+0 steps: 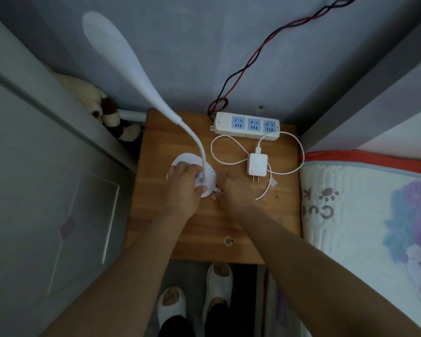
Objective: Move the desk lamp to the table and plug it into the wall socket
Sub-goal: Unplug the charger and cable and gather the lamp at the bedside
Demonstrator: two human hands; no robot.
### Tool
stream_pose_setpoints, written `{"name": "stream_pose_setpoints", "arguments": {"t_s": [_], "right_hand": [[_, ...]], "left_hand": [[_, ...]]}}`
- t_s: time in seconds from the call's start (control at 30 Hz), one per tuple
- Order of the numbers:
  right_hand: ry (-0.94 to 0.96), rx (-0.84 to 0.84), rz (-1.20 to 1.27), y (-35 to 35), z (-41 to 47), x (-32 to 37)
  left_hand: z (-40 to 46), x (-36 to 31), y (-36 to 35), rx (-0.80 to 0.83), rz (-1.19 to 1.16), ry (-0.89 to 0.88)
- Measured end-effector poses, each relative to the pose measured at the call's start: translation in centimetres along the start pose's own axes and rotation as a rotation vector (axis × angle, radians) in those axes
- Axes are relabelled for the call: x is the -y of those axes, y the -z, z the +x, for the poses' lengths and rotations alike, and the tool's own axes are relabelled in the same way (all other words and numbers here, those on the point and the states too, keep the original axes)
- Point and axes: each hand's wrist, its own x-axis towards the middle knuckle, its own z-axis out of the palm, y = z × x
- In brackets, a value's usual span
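Observation:
A white desk lamp (131, 71) with a bendy neck stands on the small wooden table (284, 207). My left hand (184, 188) grips its round base from the left. My right hand (231, 189) touches the base's right edge, pinching something small and white there; I cannot tell what. A white cable (231, 162) loops across the table to a white plug adapter (257, 164), which lies unplugged with its prongs toward me. A white power strip (247, 125) with three blue sockets lies at the table's far edge.
A red and black wire (253, 59) runs up the grey wall from the strip. A grey cabinet (46, 178) stands left, a plush toy (102, 110) behind it. A patterned mattress (367, 215) lies right. My slippered feet (195, 295) stand below the table.

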Motion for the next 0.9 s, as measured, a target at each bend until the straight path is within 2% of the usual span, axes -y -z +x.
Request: {"name": "stream_pose_setpoints", "arguments": {"t_s": [0.07, 0.2, 0.27, 0.53, 0.67, 0.73, 0.8, 0.9], "right_hand": [[0.024, 0.003, -0.011, -0.2, 0.1, 0.1], [0.044, 0.031, 0.1, -0.2, -0.3, -0.1], [0.046, 0.032, 0.125, 0.0, -0.6, 0.1], [0.311, -0.039, -0.222, 1.3, -1.0, 0.3], [0.336, -0.061, -0.328, 2.1, -1.3, 1.1], [0.335, -0.121, -0.33, 2.2, -1.6, 1.3], [0.328, -0.11, -0.304, 2.1, -1.9, 1.4], [0.327, -0.151, -0.375, 1.8, -1.8, 1.5]], "left_hand": [[0.5, 0.3, -0.1, 0.028, 0.001, -0.013], [1.0, 0.0, 0.6, 0.043, -0.258, -0.012], [1.2, -0.3, 0.9, 0.056, -0.298, 0.005], [1.5, 0.0, 1.0, 0.095, -0.347, 0.076], [1.3, 0.3, 1.1, 0.105, -0.329, 0.079], [1.1, 0.5, 1.2, 0.1, -0.302, 0.065], [1.0, 0.6, 1.1, 0.1, -0.268, 0.052], [0.9, 0.8, 1.1, 0.115, -0.24, 0.055]]}}
